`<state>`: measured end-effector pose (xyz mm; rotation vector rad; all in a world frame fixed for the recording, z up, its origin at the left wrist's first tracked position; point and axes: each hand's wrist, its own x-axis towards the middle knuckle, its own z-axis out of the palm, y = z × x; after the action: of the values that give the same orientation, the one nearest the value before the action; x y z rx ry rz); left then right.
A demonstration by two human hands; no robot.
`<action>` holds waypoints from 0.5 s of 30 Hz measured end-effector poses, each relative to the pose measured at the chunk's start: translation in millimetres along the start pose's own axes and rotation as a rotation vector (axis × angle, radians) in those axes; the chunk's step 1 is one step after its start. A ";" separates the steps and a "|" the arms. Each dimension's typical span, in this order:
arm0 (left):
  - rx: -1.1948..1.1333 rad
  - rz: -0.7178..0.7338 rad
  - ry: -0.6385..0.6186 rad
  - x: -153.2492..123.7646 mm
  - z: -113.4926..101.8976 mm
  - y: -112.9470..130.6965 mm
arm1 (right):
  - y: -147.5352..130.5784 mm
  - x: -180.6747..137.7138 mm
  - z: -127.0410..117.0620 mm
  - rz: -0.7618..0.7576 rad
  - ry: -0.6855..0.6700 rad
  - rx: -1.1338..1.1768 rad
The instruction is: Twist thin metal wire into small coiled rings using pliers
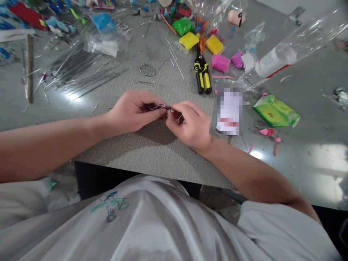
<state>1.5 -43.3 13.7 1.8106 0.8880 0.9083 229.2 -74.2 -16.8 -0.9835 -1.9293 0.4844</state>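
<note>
Close together above the front of the table, both my hands pinch a small piece of bent metal wire [161,106]. My left hand [133,110] is closed round most of it, so its full shape is hidden. With thumb and forefinger, my right hand [189,121] grips the wire's right end. Beyond my hands lies an oval wire mesh piece [147,70], with a thin twisted wire [145,83] in front of it. Black and yellow pliers [202,72] rest to the right, handles toward me.
Many loose straight wires [78,65] spread at the left, near a wooden stick [29,69]. Coloured clay packets [214,44] lie at the back. On the right are a blurred-out phone [230,110], a plastic bottle [272,63] and a green tissue pack [276,111].
</note>
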 end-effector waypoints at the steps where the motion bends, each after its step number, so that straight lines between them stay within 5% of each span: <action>1: 0.001 0.011 -0.011 0.5 0.2 0.1 | 0.3 -0.2 -0.4 -0.014 0.000 -0.010; 15: -0.123 -0.020 -0.045 3.6 -6.7 -14.2 | -2.2 12.3 -13.5 0.115 -0.210 0.239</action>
<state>-5.3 -32.8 3.6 1.7071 0.8030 0.8872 236.1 -66.5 -1.6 -0.9202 -1.9491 0.8939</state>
